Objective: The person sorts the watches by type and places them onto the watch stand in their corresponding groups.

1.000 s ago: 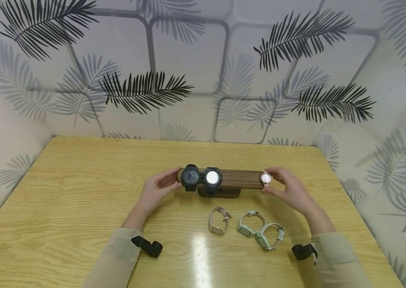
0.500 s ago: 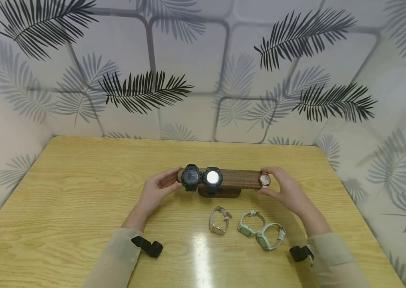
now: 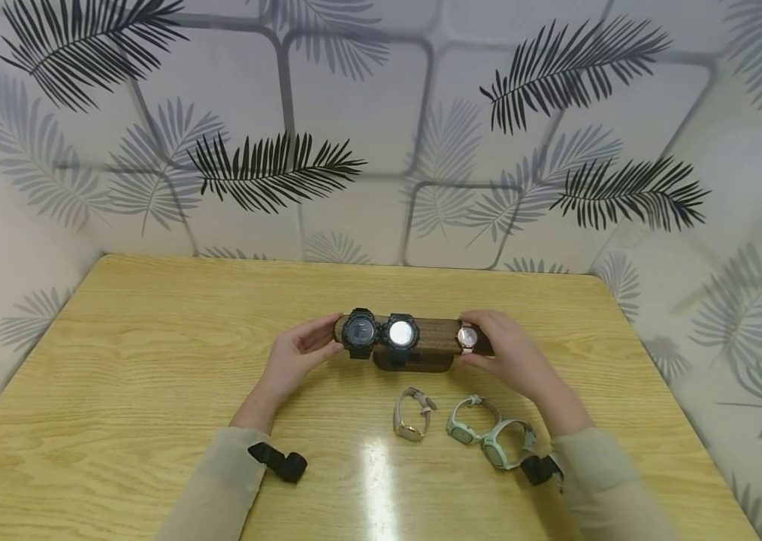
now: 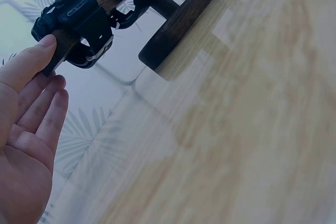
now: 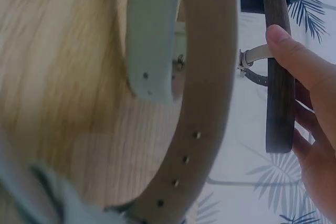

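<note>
A dark wooden watch stand (image 3: 436, 334) carries two black wristwatches side by side at its left, a digital watch (image 3: 359, 330) and a bright-faced watch (image 3: 400, 333). My left hand (image 3: 291, 366) grips the bar's left end between thumb and fingers, beside the digital watch. A small light-strapped wristwatch (image 3: 467, 337) is looped around the bar's right part. My right hand (image 3: 515, 355) pinches that watch from above and below, with the bar's bare end (image 5: 280, 124) running past the thumb toward the palm. The small watch's buckled strap (image 5: 257, 53) hangs under the bar.
On the wooden table (image 3: 151, 376), in front of the stand, lie a pinkish watch (image 3: 410, 432) and two mint-green watches (image 3: 461, 433), (image 3: 493, 453); the green ones touch. The right wrist camera hangs close to them. A leaf-patterned wall covering (image 3: 367, 113) stands behind.
My right hand has moved left, carrying the small watch along the bar from its right end toward the black watches. The left hand keeps its hold, and the stand stays in place.
</note>
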A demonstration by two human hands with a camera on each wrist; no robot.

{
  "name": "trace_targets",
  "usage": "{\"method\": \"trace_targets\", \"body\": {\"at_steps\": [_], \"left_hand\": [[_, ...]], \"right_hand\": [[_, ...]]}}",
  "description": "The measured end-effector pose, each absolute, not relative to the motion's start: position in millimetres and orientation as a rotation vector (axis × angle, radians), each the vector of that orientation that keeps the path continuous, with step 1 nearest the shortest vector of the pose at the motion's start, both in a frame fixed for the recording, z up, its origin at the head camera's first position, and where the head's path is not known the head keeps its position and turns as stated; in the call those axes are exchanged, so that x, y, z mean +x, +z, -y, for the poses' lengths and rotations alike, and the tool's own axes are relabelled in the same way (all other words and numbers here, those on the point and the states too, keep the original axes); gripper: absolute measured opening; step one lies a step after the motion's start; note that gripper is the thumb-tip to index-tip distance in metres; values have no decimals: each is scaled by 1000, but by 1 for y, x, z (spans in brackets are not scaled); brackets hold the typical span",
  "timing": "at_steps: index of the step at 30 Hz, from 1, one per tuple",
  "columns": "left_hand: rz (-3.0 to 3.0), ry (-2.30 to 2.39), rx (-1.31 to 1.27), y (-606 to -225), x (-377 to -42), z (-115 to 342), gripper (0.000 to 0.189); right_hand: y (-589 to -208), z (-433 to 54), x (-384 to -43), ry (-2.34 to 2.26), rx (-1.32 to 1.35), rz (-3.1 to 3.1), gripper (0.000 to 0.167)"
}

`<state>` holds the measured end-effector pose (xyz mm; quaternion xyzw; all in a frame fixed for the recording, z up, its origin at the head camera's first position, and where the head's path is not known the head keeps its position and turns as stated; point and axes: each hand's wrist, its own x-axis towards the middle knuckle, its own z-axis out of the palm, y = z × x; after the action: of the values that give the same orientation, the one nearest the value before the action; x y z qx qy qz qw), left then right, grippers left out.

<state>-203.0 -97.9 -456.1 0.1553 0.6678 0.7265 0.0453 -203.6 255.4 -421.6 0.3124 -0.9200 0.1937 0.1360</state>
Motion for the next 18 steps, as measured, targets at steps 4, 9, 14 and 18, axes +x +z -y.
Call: {"method": "trace_targets", "body": {"at_steps": [4, 9, 14, 18], "left_hand": [[-2055, 2208, 488, -456, -203, 98, 48], [-2075, 2187, 480, -455, -203, 99, 49], [-2083, 2192, 493, -463, -207, 99, 49], [-2079, 2193, 491, -461, -205, 98, 49]], "right_hand": [[-420, -246, -205, 516, 900, 2671, 66], [-417, -233, -207, 456, 907, 2668, 64], [-415, -220, -207, 430, 903, 2692, 63], [-413, -213, -206, 438, 884, 2712, 62]]}}
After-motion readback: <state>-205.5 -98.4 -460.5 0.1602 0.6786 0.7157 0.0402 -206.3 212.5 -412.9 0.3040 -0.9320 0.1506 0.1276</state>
